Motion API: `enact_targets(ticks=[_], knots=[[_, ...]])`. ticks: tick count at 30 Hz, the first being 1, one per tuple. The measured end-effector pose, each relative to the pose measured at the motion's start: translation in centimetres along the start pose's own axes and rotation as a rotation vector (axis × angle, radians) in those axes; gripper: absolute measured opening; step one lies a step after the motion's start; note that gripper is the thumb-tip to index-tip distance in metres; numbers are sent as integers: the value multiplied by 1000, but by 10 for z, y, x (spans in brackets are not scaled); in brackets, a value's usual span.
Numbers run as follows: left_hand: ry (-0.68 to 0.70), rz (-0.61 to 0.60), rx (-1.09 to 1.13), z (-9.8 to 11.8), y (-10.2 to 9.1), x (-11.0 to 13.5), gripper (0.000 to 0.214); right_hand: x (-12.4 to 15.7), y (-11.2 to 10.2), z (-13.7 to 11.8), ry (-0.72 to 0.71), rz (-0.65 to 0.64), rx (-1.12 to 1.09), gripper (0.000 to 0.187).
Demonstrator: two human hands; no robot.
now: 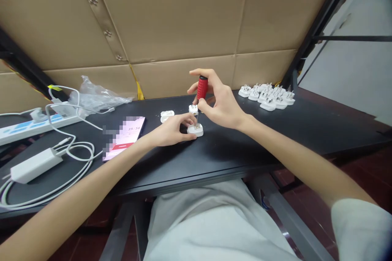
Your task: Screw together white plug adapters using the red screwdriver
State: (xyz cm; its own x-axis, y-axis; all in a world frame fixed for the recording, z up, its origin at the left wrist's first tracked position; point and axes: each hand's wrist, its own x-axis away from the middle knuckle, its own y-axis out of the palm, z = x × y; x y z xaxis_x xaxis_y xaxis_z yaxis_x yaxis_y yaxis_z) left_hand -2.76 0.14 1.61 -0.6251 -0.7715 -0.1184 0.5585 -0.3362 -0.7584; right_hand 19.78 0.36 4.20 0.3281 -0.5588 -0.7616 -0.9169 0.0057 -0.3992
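My right hand [223,103] grips a screwdriver with a red handle [202,88], held upright. Its dark shaft points down at a small white plug [195,130] with metal prongs, lying prongs up on the black table. Thumb and fingers of my left hand [174,129] close around the plug's left side and steady it. Just behind stands another white plug piece [193,109], partly hidden by my hands. White plastic shells [167,116] lie to the left of it. Whether the screwdriver tip sits in a screw cannot be seen.
Several white plugs [268,97] are grouped at the back right of the table [245,150]. On the left are a lit phone [127,138], a white power adapter [36,166] with coiled cable, a power strip [43,125] and a clear plastic bag [98,95]. Cardboard [183,16] lines the back.
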Motion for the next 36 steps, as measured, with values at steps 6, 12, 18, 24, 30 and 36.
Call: enact_targets(ticks=[6, 12, 18, 24, 30, 36], knots=[[11, 6, 13, 0, 0, 0, 38, 0, 0, 0, -26, 1, 13, 59], [8, 10, 18, -1, 1, 0, 39, 0, 1, 1, -31, 5, 11, 60], [9, 9, 16, -3, 1, 0, 37, 0, 0, 0, -14, -4, 23, 59], [11, 0, 24, -3, 1, 0, 38, 0, 0, 1, -20, -18, 47, 60], [9, -4, 24, -3, 0, 0, 39, 0, 1, 2, -33, -18, 24, 59], [-4, 4, 21, 0, 0, 0, 42, 0, 0, 0, -11, -12, 37, 58]])
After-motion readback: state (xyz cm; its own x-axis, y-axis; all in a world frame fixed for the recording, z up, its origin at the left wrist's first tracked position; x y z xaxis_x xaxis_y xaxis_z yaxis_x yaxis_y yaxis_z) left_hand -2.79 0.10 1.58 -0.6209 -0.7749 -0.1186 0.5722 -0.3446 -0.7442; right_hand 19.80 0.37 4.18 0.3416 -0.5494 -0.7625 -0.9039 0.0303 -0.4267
